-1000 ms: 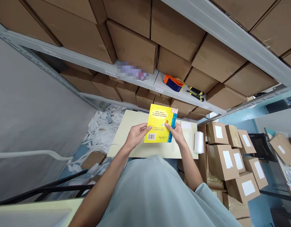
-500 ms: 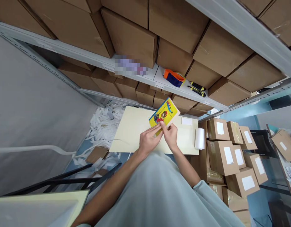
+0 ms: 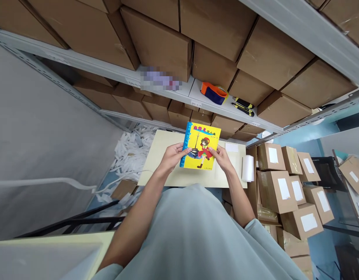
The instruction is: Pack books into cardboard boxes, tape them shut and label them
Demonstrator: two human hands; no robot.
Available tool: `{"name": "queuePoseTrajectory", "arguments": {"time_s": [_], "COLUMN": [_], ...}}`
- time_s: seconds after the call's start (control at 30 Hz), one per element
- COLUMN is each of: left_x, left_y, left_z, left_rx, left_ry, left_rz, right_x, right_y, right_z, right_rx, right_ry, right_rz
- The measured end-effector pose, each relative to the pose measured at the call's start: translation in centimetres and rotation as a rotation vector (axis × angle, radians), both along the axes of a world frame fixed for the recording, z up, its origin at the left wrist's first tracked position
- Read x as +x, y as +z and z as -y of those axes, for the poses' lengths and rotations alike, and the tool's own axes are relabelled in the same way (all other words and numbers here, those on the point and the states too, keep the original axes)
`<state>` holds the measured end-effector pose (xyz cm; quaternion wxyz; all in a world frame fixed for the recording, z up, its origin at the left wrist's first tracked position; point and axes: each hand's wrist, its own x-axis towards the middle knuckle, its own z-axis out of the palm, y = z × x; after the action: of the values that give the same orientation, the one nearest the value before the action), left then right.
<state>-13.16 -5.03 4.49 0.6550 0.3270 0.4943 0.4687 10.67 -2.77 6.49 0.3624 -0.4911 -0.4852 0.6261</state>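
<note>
A yellow book [image 3: 204, 142] with a blue spine strip faces me, its front cover showing a cartoon figure in red. On its left edge my left hand [image 3: 173, 157] is closed, thumb over the cover and fingers behind. My right hand [image 3: 222, 157] grips the lower right edge the same way. The book is held above a pale yellow table [image 3: 159, 155]. Behind my right hand lies a small white sheet [image 3: 231, 147] on the table, and a white roll [image 3: 248, 168] stands at the table's right end.
Shelves of cardboard boxes [image 3: 156, 42] rise in front, with an orange and blue tape dispenser [image 3: 213, 93] and yellow-black utility knives [image 3: 243, 107] on one ledge. Labelled cartons [image 3: 277, 190] are stacked at right. White paper scraps [image 3: 129, 151] pile up at left.
The book has been turned over from its back cover, with its barcode, to its front cover. My hands came together midway and are now apart again at its two side edges.
</note>
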Motion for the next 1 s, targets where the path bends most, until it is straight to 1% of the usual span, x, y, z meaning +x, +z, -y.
{"name": "queuePoseTrajectory", "arguments": {"time_s": [0.07, 0.2, 0.23, 0.27, 0.33, 0.37, 0.4, 0.47, 0.5, 0.53, 0.6, 0.63, 0.67, 0.7, 0.73, 0.8, 0.83, 0.9, 1.0], "left_x": [0.7, 1.9, 2.4, 3.0, 4.5, 5.2, 5.8, 6.2, 6.0, 5.4, 3.4, 2.2, 1.0, 0.0, -0.8, -1.8, -1.9, -1.8, -1.7], "left_y": [-0.2, -0.8, -0.8, -0.8, -0.8, -0.7, -0.6, -0.5, -0.5, -0.6, -1.0, -1.3, -1.6, -1.9, -2.2, -2.7, -2.9, -3.0, -2.6], "left_z": [0.3, 0.3, 0.4, 0.6, 1.3, 1.9, 2.4, 3.5, 3.7, 3.7, 2.9, 2.2, 1.4, 0.5, -0.2, -1.2, -1.4, -1.4, -0.9], "left_rx": [0.002, 0.059, 0.089, 0.12, 0.168, 0.191, 0.219, 0.292, 0.324, 0.342, 0.316, 0.275, 0.226, 0.169, 0.11, 0.03, 0.02, 0.066, 0.226], "left_ry": [0.058, 0.204, 0.245, 0.284, 0.326, 0.316, 0.285, 0.184, 0.144, 0.134, 0.196, 0.238, 0.247, 0.2, 0.127, -0.009, -0.043, -0.039, 0.029], "left_rz": [-0.031, -0.171, -0.219, -0.265, -0.367, -0.426, -0.482, -0.545, -0.542, -0.528, -0.508, -0.498, -0.474, -0.407, -0.326, -0.187, -0.155, -0.184, -0.372], "right_x": [0.0, -1.2, -1.8, -2.6, -4.2, -4.9, -5.4, -5.7, -5.5, -5.0, -3.8, -3.1, -2.5, -1.9, -1.4, -0.8, -0.6, -0.1, 0.7], "right_y": [-0.6, -1.6, -1.8, -1.9, -2.1, -2.1, -2.2, -2.2, -2.2, -2.2, -2.0, -1.9, -1.8, -1.7, -1.7, -1.6, -1.6, -1.5, -0.8], "right_z": [-0.2, 0.6, 1.1, 1.6, 2.7, 3.0, 3.2, 3.0, 2.7, 2.3, 1.5, 1.2, 1.0, 0.9, 0.8, 0.7, 0.6, 0.2, -0.3], "right_rx": [0.029, 0.19, 0.208, 0.208, 0.186, 0.177, 0.171, 0.153, 0.135, 0.109, 0.044, 0.01, -0.019, -0.041, -0.052, -0.051, -0.041, -0.013, 0.073], "right_ry": [-0.045, -0.329, -0.357, -0.347, -0.261, -0.227, -0.225, -0.276, -0.3, -0.304, -0.244, -0.195, -0.156, -0.126, -0.106, -0.075, -0.06, -0.019, 0.056], "right_rz": [0.031, 0.192, 0.199, 0.179, 0.105, 0.089, 0.096, 0.126, 0.123, 0.099, 0.014, -0.026, -0.055, -0.074, -0.083, -0.074, -0.061, -0.029, 0.051]}}
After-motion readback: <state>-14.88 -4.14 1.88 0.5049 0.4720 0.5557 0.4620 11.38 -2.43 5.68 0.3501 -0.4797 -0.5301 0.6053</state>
